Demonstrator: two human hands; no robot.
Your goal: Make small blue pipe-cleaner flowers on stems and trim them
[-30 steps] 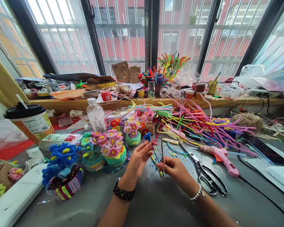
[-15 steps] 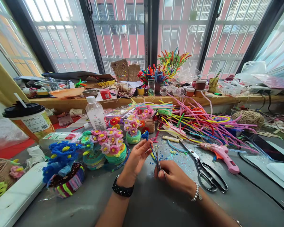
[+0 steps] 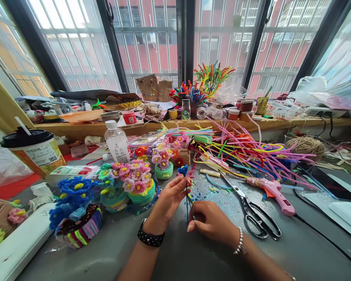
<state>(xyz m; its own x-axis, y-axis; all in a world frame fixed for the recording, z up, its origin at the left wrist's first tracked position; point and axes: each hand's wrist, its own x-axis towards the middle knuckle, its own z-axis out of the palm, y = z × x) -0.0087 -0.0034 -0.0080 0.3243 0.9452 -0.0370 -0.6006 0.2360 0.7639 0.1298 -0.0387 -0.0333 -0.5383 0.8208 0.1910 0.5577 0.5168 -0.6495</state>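
My left hand (image 3: 170, 199) pinches a small blue pipe-cleaner flower (image 3: 183, 170) between thumb and fingers, with its bloom above the fingertips. A thin dark blue stem (image 3: 187, 210) hangs below them. My right hand (image 3: 209, 222) is closed round a small pair of scissors (image 3: 190, 202), whose blades point up beside the stem; I cannot tell whether they touch it. To the left of my left hand stand finished pots of pipe-cleaner flowers, one with pink blooms (image 3: 139, 179) and one with blue blooms (image 3: 76, 195).
Large scissors (image 3: 254, 214) and a pink glue gun (image 3: 276, 195) with a cord lie to the right. Behind is a heap of pipe cleaners (image 3: 245, 148). A drink cup (image 3: 35, 152) and plastic bottle (image 3: 117, 142) stand left. Glitter and scraps (image 3: 210, 199) litter the table.
The blue flower has turned upward and its stem now hangs more upright. My right hand has dropped slightly and the small scissors have tilted left.
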